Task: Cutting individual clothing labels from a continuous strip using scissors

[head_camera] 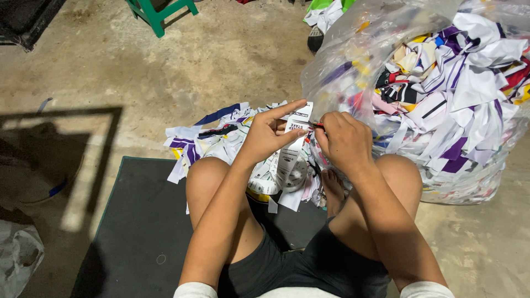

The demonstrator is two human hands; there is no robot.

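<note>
Head view, person seated on a dark mat laid on a concrete floor, knees up, both bare hands raised between the knees.

Left hand: fingers curled, thumb and forefinger pinching a long white label strip near its upper end. The strip bears dark print (not transcribed) and hangs down from the pinch toward the lap, its lower part running into more white strip bunched between the legs.

Right hand: closed in a narrow grip on a small slender tool, only a short reddish tip showing past the fingers. The tip meets the upper edge of the strip, just beside the left forefinger. What kind of tool it is cannot be told; most of it is hidden in the fist.

Surroundings: a heap of cut label scraps, white with purple, yellow and black, lies on the floor just beyond the knees. To the right, touching the right knee area, stands a large clear plastic bag stuffed with similar scraps. A green stool is at the top of the view, well apart from the hands. One bare foot shows between the thighs.
</note>
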